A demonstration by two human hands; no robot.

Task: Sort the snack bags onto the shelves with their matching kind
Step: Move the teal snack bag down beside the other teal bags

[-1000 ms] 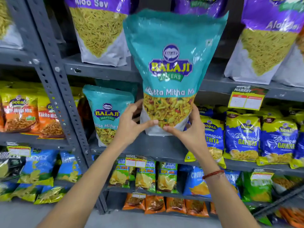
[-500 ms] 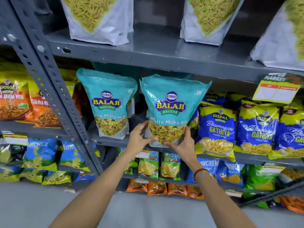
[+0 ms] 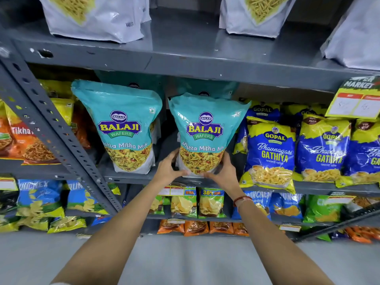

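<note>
Teal snack bag (image 3: 205, 136) on grey shelf (image 3: 185, 64), beside its matching bag (image 3: 121, 128).
Bag upright at the shelf's front edge, base cupped between left hand (image 3: 167, 171) and right hand (image 3: 225, 171), both grasping its lower corners. Risk: top-heavy bag may tip forward off the edge if let go before it is pushed back.

A single wide-angle view from the person's head faces a grey metal rack (image 3: 185, 64) straight on and tilts slightly downward. It sits close, about an arm's reach away, with both forearms stretching up from the bottom edge. Four shelf levels show, their edges bowed by the lens, above a strip of floor (image 3: 185, 260).
</note>
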